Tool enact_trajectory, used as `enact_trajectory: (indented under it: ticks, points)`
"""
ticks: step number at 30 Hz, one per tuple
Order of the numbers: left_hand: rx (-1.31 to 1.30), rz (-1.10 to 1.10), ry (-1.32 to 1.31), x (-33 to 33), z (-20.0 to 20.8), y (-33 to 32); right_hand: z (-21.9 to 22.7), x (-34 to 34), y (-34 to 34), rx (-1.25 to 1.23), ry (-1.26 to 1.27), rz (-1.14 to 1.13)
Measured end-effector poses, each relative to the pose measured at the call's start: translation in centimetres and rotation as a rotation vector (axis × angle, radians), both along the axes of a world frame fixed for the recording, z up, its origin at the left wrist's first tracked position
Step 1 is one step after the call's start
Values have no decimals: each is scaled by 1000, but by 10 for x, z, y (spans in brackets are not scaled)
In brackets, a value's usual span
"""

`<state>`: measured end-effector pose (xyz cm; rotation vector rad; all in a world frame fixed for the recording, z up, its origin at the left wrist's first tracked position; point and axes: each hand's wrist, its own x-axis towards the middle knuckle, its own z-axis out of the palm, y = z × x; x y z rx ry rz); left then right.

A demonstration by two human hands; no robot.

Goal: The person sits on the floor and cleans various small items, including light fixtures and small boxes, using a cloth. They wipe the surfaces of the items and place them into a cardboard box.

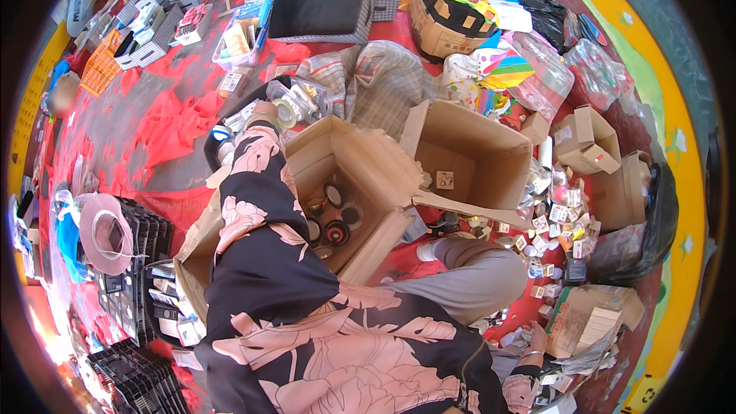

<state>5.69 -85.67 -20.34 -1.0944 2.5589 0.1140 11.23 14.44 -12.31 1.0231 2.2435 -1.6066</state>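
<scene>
My left arm, in a black sleeve with pink flowers, stretches across an open cardboard box [356, 253]. My left hand [264, 110] is at a dark tray [212, 155] of clear packets and round rolls [285, 113]; its fingers are too hidden to read. Down in the box lie several round lids or jars [335, 231], dark, white and red-rimmed. Low on the right, my right hand [536, 337], a bracelet at its wrist, is beside a carton of pale sheets [594, 326]. I cannot make out its fingers or anything in them.
A second open carton [468, 153] stands beyond my bent grey-trousered leg [460, 280]. Many small boxes [556, 222] are scattered at the right. Stacked black crates [142, 261] and a pink hat [106, 234] are at the left. Grey fabric bins [322, 8] sit at the back.
</scene>
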Motion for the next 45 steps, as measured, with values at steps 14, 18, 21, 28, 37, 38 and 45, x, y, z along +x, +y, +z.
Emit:
enact_trajectory:
  ticks: [14,18,21,28,37,38,45]
  points:
    - [-60,-2,-136,94,-30,19,-3,-15,-10,-34,8,2]
    - [-59,16,-110,94,-35,15,-7,-18,0,-44,8,93]
    - [-59,-1,-81,80,-39,16,-6,-17,-2,-19,-22,40]
    - [-71,-10,-37,79,-35,24,4,-11,-2,38,13,98]
    - [-135,-66,66,40,-8,27,57,-19,-19,5,172,73]
    - [-161,-114,70,26,4,21,64,-12,-19,-47,189,4]
    - [-518,-101,272,-26,86,-52,92,26,38,-283,371,-197]
